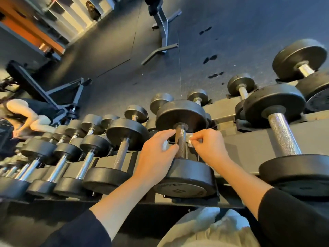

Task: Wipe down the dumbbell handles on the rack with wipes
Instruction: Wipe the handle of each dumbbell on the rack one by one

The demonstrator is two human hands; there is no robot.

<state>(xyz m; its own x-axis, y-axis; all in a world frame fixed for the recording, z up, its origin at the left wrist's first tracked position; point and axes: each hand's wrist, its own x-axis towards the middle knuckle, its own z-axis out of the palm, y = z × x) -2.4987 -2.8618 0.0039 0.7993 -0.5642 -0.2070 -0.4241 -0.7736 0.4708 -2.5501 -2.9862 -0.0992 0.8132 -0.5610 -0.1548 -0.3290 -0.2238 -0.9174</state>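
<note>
Head view: left hand [156,154] and right hand [208,147] are both pinching a wipe [190,138] that's looping behind the handle [180,143] of a mid-rack dumbbell [183,157], fingers curled on each end. Wipe looks thin, soft, prob damp & tearable, so hold it by the ends. Handle is knurled steel, stiff, grippy; dumbbell is heavy, so leave it sitting in the rack [249,147]. Count: 1 wipe seen, 2 hands, approx 8 front-row dumbbells, more behind.

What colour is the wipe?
White wipe, in the head view, pinched by both hands.
</note>
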